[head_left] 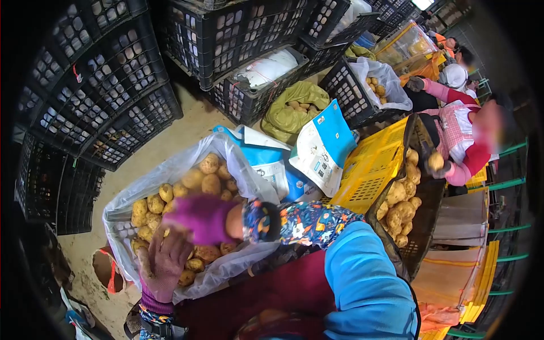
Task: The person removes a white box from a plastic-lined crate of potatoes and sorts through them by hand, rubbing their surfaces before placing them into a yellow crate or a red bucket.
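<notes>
A crate (119, 226) lined with clear plastic and filled with potatoes (211, 184) stands before me. My left hand (165, 263), in a soiled purple glove, lies at the crate's near left side, its fingers stretched out over the potatoes. Reaching across the middle from the right, my right hand (198, 218) is also gloved in purple. Motion smears its fingers, which overlap the left fingertips in this view; I cannot tell whether it grips a potato. One blurred potato (192, 179) shows just beyond it.
A tilted yellow crate (362, 175) with potatoes is on my right, beside blue-and-white bags (326, 147). Stacked black crates (122, 85) stand left and behind. A green sack (292, 107) holds potatoes. At right, another person (459, 124) holds a potato (436, 161).
</notes>
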Motion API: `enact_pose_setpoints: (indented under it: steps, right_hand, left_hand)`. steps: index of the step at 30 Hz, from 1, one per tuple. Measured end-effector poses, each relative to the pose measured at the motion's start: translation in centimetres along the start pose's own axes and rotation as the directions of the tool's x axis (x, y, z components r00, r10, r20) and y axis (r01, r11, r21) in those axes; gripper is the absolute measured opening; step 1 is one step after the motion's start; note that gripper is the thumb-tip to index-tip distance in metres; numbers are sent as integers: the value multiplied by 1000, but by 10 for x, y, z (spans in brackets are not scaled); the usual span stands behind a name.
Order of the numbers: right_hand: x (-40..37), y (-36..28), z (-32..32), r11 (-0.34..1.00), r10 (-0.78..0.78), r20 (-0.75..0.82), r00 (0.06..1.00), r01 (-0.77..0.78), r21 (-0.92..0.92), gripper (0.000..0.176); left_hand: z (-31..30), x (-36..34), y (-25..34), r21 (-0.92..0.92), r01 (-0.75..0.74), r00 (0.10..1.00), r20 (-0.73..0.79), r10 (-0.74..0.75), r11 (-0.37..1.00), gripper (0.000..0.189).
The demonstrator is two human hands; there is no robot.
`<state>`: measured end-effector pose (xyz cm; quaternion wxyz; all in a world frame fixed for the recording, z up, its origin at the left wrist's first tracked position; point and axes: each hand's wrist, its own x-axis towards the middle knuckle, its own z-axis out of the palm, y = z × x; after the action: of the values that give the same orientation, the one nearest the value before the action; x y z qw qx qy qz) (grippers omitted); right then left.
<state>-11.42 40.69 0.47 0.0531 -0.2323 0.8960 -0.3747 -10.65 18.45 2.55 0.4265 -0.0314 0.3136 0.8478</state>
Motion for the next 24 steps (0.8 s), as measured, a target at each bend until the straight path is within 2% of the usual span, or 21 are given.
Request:
enact_pose_setpoints:
  steps: [2,3,4,5,6,7,9,10,12,13,14,15,16,17,19,22,23,24]
  right_hand:
    - [-11,27,-56,962,230,-225,947,-256,-92,36]
    - [-28,52,-75,937,219,-501,837,-323,-130,37]
    - [-37,68,-110,826,387,-534,752,-540,-162,40]
    - [-55,84,-135,773,385,-638,667,-611,-172,46]
    - [-67,120,-152,760,293,-753,589,-622,-191,52]
    - [-87,148,-159,456,237,-818,524,-803,-383,56]
    - [-101,162,-170,470,228,-799,557,-781,-411,42]
    - [-93,148,-173,686,218,-769,600,-655,-317,36]
    - [-57,108,-137,729,208,-787,581,-628,-272,28]
    - [-44,101,-113,825,370,-665,649,-558,-86,29]
    - [-28,90,-85,774,473,-517,713,-617,-143,34]
    - [-10,78,-57,719,573,-358,737,-662,-213,40]
    - [8,65,-34,636,733,-115,671,-735,-237,52]
    - [12,73,2,704,672,-78,737,-667,-245,53]
    - [24,98,62,743,493,-72,867,-463,-484,58]
    - [59,119,103,524,586,-57,808,-431,-735,57]
    - [67,132,114,510,523,-119,844,-421,-750,53]
    - [80,134,118,427,557,-154,816,-441,-790,52]
  left_hand:
    - [-3,-7,6,11,-43,998,-55,43,999,74]
    - [-9,-10,13,35,-72,995,-64,74,997,73]
    - [-13,-12,19,60,-103,991,-75,107,993,72]
    - [-15,-15,24,40,-123,984,-123,127,992,70]
    - [-19,-17,27,15,-156,977,-143,156,988,69]
    - [-28,-20,29,-3,-188,966,-182,184,982,67]
    - [-42,-27,44,-17,-265,932,-262,252,964,65]
    - [-44,-26,48,-28,-308,910,-299,286,951,64]
    - [-42,-36,48,-36,-349,883,-348,316,936,62]
    - [-38,-38,50,-25,-356,880,-345,326,934,62]
    - [-37,-41,52,-15,-360,881,-336,334,933,62]
    - [-43,-43,52,-42,-368,882,-333,334,929,60]
    - [-44,-46,52,-39,-364,883,-333,331,931,60]
    - [-43,-48,52,-37,-359,884,-332,328,933,59]
    - [-46,-50,51,-24,-366,877,-342,337,930,58]
    - [-48,-56,49,-17,-365,882,-326,340,931,61]
    - [-47,-57,49,1,-360,886,-312,342,933,64]
    - [-45,-58,50,22,-349,885,-320,338,937,65]
